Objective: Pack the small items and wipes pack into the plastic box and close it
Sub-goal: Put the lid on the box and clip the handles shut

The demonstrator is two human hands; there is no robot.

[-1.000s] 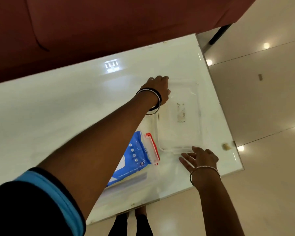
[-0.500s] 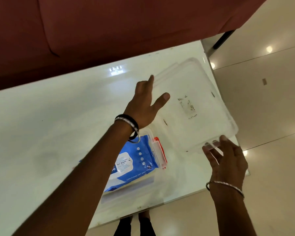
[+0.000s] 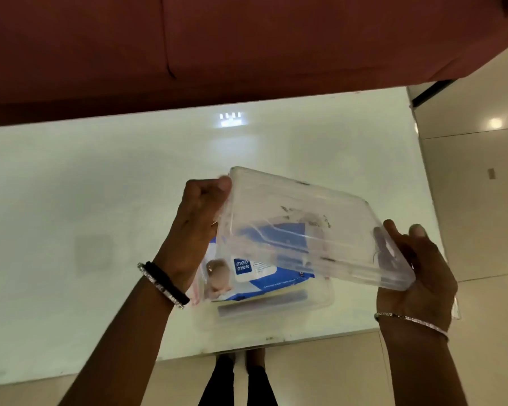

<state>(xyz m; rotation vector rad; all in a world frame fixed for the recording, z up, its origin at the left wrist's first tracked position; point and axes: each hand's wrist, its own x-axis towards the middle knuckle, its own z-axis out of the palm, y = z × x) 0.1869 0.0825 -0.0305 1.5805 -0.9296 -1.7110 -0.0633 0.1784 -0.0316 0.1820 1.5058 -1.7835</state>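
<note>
Looking down from the head view, I logged the person's dark-clad legs [image 3: 237, 379] at the bottom centre of the frame, standing at the near edge of a glossy white table [image 3: 71, 200]. Both forearms rose from the lower corners, each wrist carrying bangles.

Just above the table's near edge, at lower centre, sat the clear plastic box [image 3: 276, 313], open at the top. Inside it lay the blue and white wipes pack [image 3: 255, 272], flat, with its printed label facing up. A dark flat item showed beneath the pack; I could not identify it. I could not make out any other small items in the box.

Held over the box, tilted and not seated on its rim, was the transparent lid [image 3: 311, 227]. The left hand [image 3: 195, 230] was clamped on the lid's upper left corner, thumb pressed on its top edge. The right hand [image 3: 417, 276] gripped the lid's lower right end, fingers curled under it and thumb above. The two hands were apart, one at each end of the lid.

Beyond the table, a dark red sofa [image 3: 247, 39] filled the upper frame. Pale floor tiles [image 3: 481, 200] with light reflections occupied the right side.
</note>
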